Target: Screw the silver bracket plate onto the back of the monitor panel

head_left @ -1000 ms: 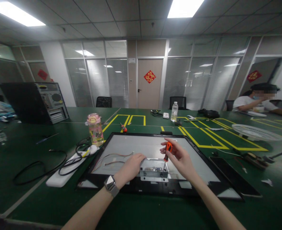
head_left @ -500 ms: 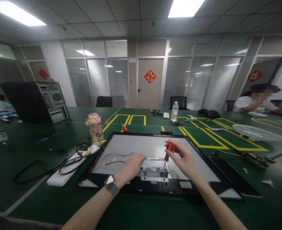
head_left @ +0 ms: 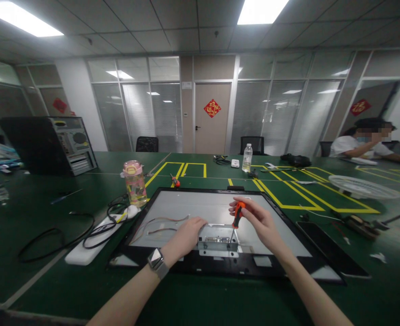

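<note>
The right hand [head_left: 254,219] has its fingers closed around the orange screwdriver [head_left: 238,215], its tip down at the metal bracket [head_left: 218,243] on the panel [head_left: 193,203]. The left hand's [head_left: 186,235] fingers rest against the bracket; their spacing I can't tell.

Both forearms, left [head_left: 132,292] and right [head_left: 310,283], are bare up to where my view of them ends. The left wrist [head_left: 166,259] wears a smartwatch [head_left: 156,258]: rounded-square silver case, dark glass catching a pale reflection, and a smooth grey band [head_left: 162,271].
</note>
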A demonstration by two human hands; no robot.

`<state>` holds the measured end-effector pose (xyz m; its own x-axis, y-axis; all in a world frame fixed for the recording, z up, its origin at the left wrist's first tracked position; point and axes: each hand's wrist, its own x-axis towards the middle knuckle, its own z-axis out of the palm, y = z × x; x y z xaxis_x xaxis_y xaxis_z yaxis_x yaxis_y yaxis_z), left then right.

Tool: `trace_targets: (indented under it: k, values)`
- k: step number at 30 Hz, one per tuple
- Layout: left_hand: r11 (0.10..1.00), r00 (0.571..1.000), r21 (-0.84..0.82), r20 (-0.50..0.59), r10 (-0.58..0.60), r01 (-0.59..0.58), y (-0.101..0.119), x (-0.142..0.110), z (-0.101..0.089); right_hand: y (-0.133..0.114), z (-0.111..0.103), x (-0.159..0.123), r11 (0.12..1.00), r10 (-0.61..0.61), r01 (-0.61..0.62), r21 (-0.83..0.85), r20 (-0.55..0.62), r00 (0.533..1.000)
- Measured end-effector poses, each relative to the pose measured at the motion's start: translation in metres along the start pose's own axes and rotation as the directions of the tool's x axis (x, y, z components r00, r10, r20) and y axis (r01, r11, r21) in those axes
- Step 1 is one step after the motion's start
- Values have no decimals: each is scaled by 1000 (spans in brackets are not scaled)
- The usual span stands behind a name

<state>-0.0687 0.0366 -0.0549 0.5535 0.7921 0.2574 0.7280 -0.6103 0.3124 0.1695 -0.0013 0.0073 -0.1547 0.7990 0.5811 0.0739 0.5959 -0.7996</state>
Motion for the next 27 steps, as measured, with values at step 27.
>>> trace_targets:
  k: [27]
  values:
    - [1000, 1000, 1, -19, 22, -22, -2, 0, 2, 3, 2, 0, 997, -49, 46, -69, -42, 998]
